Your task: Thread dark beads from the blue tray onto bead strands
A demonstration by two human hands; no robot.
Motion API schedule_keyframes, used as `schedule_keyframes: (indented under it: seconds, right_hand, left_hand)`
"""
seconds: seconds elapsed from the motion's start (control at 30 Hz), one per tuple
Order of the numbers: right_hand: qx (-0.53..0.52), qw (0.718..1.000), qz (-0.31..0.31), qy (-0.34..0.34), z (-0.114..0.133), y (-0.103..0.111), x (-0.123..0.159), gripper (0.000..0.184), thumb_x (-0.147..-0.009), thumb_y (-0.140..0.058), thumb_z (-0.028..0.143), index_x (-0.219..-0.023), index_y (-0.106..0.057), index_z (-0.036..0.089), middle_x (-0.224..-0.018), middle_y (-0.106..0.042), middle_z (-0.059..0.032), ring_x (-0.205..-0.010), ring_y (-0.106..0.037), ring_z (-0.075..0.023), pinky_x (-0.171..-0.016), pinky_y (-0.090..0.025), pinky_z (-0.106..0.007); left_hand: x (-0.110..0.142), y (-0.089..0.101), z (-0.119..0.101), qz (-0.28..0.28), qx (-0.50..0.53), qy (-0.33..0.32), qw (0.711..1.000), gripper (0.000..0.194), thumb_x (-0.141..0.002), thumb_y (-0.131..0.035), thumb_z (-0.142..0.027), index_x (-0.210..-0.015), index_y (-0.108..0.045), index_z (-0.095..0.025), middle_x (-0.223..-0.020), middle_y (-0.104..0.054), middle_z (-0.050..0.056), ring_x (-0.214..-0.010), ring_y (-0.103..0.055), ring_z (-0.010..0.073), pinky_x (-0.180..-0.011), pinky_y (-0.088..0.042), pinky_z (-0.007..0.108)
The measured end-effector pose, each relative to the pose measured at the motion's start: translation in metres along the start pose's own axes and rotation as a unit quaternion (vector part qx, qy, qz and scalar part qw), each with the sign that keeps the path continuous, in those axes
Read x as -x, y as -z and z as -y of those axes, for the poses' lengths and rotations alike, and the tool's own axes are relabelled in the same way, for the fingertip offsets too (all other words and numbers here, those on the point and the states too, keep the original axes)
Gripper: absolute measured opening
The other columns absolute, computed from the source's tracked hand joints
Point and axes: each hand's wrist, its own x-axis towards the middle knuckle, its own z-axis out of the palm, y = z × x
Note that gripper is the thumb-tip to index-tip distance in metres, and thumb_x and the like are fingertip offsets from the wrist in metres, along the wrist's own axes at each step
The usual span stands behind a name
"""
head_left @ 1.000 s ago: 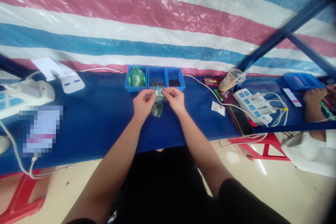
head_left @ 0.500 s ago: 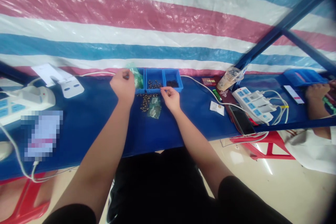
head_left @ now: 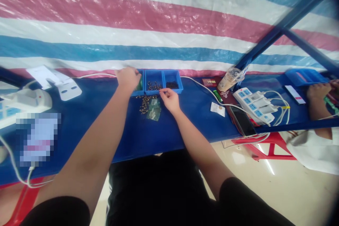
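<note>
Three blue bins stand joined in a row at the back of the table. My left hand (head_left: 128, 78) is over the left bin (head_left: 137, 94), fingers curled down beside a green plastic bag (head_left: 140, 84); whatever they grip is hidden. In the middle bin (head_left: 154, 74) lie small metal parts (head_left: 154, 85), and in the right bin are small dark parts (head_left: 172, 85). At the bins' front edge, my right hand (head_left: 171, 99) has thumb and forefinger pinched together, with anything between them too small to name. Loose metal parts (head_left: 144, 105) and a small clear-green bag (head_left: 154, 109) lie in front.
To the right are a drink cup (head_left: 230, 79), a white packet (head_left: 218, 109), a dark phone (head_left: 243, 121) and a power strip (head_left: 253, 106) with cables. At left stand a white phone stand (head_left: 66, 86) and another power strip (head_left: 29, 104). Another person's hand (head_left: 317, 91) is far right.
My left hand has moved from the left bin's side to over it, and the green bag that stuck up there sits lower. My right hand stays pinched, nearly in place. The view shifted slightly.
</note>
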Motion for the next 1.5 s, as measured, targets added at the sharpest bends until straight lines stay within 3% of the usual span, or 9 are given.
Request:
schedule_keyframes:
  seconds: [0.1,0.23,0.3,0.43,0.6,0.9,1.2,1.33,1.5]
  right_hand:
    - [0.000,1.000,-0.011,-0.002,0.002,0.000,0.001,0.020,-0.086,-0.061,0.038,-0.090,-0.070,0.021,-0.055,-0.044,0.0079,-0.055,-0.043,-0.0114,-0.062,-0.042,-0.026]
    - [-0.019,1.000,-0.014,0.002,0.004,0.000,0.003,0.009,-0.083,-0.060,0.029,-0.082,-0.063,0.021,-0.060,-0.049,0.0068,-0.057,-0.046,-0.0114,-0.063,-0.043,-0.025]
    - [-0.021,1.000,-0.009,0.003,0.003,0.000,0.003,0.008,-0.083,-0.059,0.029,-0.083,-0.062,0.022,-0.060,-0.051,0.0068,-0.057,-0.047,-0.0114,-0.063,-0.043,-0.025]
    - [-0.002,1.000,0.003,-0.005,0.001,0.000,0.002,0.014,-0.085,-0.059,0.033,-0.088,-0.065,0.022,-0.058,-0.050,0.0074,-0.056,-0.047,-0.0117,-0.064,-0.044,-0.026]
    - [0.012,1.000,0.011,0.002,-0.001,0.001,0.002,0.016,-0.086,-0.059,0.035,-0.091,-0.068,0.021,-0.057,-0.048,0.0076,-0.056,-0.046,-0.0117,-0.064,-0.043,-0.026]
    - [-0.002,1.000,0.011,-0.007,-0.003,0.004,0.004,0.019,-0.087,-0.059,0.037,-0.091,-0.068,0.020,-0.057,-0.046,0.0077,-0.055,-0.045,-0.0113,-0.063,-0.042,-0.026]
    - [-0.001,1.000,0.007,0.001,0.000,0.005,0.008,0.019,-0.088,-0.060,0.038,-0.091,-0.068,0.021,-0.058,-0.047,0.0070,-0.056,-0.045,-0.0114,-0.062,-0.044,-0.026]
    - [-0.029,0.998,0.048,0.029,0.005,0.003,0.015,0.029,-0.089,-0.062,0.045,-0.104,-0.071,0.022,-0.071,-0.061,0.0021,-0.063,-0.054,-0.0127,-0.066,-0.050,-0.028]
    - [-0.053,0.995,0.059,0.055,0.011,0.004,0.021,0.032,-0.084,-0.071,0.048,-0.100,-0.075,0.020,-0.091,-0.075,-0.0050,-0.074,-0.063,-0.0147,-0.074,-0.055,-0.031]
  left_hand:
    - [0.015,0.004,-0.002,-0.053,0.021,-0.009,0.998,0.027,-0.094,-0.055,-0.034,-0.107,-0.072,-0.018,-0.103,-0.074,0.014,-0.110,-0.061,0.0369,-0.107,-0.029,0.062]
    - [0.057,0.011,0.001,-0.177,0.079,-0.029,0.981,0.028,-0.098,-0.047,-0.031,-0.102,-0.071,-0.020,-0.093,-0.073,0.009,-0.098,-0.065,0.0278,-0.100,-0.041,0.048]
    - [0.081,0.010,0.008,-0.141,0.122,-0.065,0.980,0.030,-0.098,-0.046,-0.034,-0.104,-0.071,-0.020,-0.090,-0.073,0.006,-0.086,-0.066,0.0215,-0.090,-0.047,0.037]
    - [0.115,0.001,0.036,0.031,0.091,-0.093,0.991,0.026,-0.089,-0.058,-0.037,-0.105,-0.074,-0.024,-0.085,-0.074,0.002,-0.079,-0.067,0.0209,-0.076,-0.049,0.031]
    - [0.123,-0.005,0.061,0.065,-0.009,-0.007,0.998,0.039,-0.090,-0.055,-0.038,-0.124,-0.070,-0.027,-0.097,-0.076,0.007,-0.093,-0.070,0.0298,-0.080,-0.052,0.038]
    - [0.120,-0.002,0.049,0.109,-0.046,0.004,0.993,0.037,-0.094,-0.047,-0.043,-0.121,-0.068,-0.029,-0.099,-0.075,0.010,-0.096,-0.070,0.0341,-0.080,-0.054,0.042]
    - [0.126,-0.006,0.047,0.078,-0.035,-0.034,0.996,0.030,-0.096,-0.046,-0.036,-0.110,-0.067,-0.021,-0.093,-0.072,0.014,-0.086,-0.068,0.0318,-0.078,-0.052,0.041]
    - [0.132,-0.001,0.022,0.004,0.072,-0.128,0.989,0.028,-0.098,-0.043,-0.034,-0.107,-0.066,-0.020,-0.104,-0.069,0.013,-0.100,-0.065,0.0283,-0.089,-0.051,0.040]
    - [0.129,-0.006,-0.009,0.008,0.134,-0.201,0.970,0.028,-0.100,-0.042,-0.031,-0.106,-0.066,-0.018,-0.111,-0.067,0.013,-0.108,-0.062,0.0267,-0.095,-0.050,0.039]
